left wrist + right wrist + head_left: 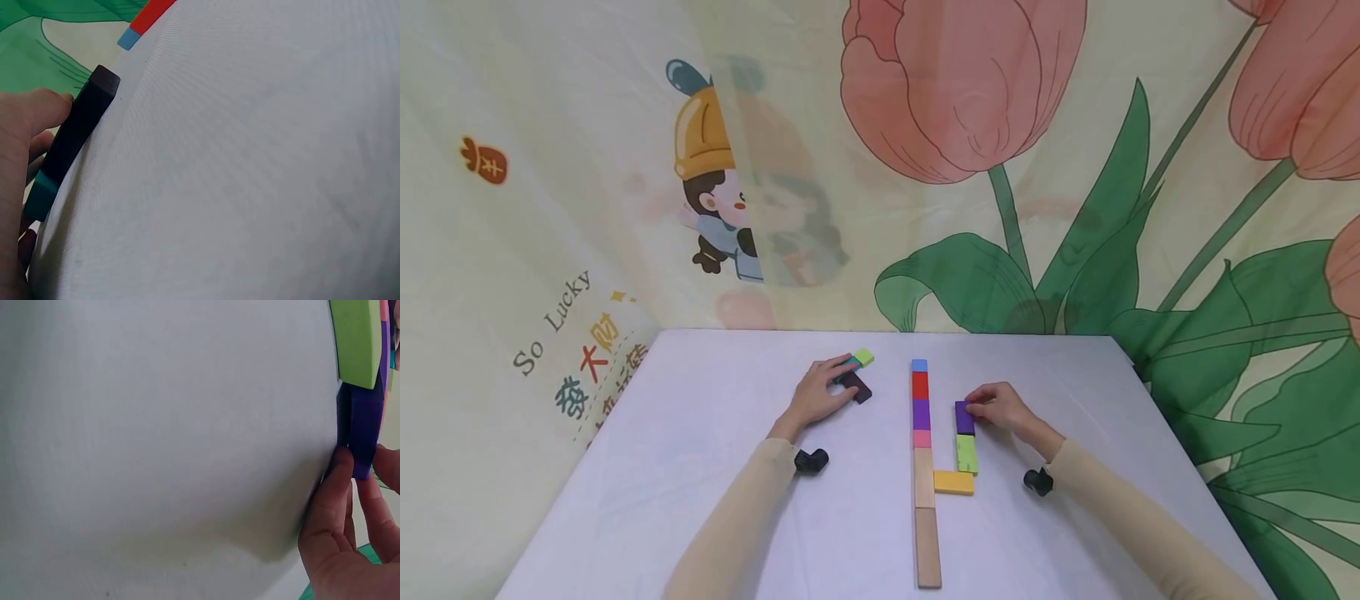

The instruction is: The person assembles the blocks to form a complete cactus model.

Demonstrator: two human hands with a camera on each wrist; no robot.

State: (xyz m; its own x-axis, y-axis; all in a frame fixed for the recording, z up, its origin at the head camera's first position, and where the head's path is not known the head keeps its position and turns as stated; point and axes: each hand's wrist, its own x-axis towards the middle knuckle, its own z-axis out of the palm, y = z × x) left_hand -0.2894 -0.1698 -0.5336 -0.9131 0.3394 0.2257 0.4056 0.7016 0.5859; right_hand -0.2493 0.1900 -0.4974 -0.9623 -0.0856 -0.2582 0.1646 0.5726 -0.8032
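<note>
My right hand [1002, 406] pinches a dark purple block [964, 417] between thumb and fingers, at its far end. That block's near end meets a lime green block [966, 454], as the right wrist view also shows. Left of the row, my left hand [820, 390] spans a dark, nearly black block [81, 119] with the thumb along one side and fingers behind it. A teal block [41, 195] touches the dark block's end under those fingers. Just past the left fingertips lies a small lime piece [864, 357].
A straight line of blocks runs down the table's middle: blue [919, 365], red [920, 385], purple [921, 414], pink [921, 438] and two plain wooden ones [927, 547]. A yellow block [953, 482] sticks out rightward from it. A printed curtain [805, 167] hangs behind the white table [700, 417].
</note>
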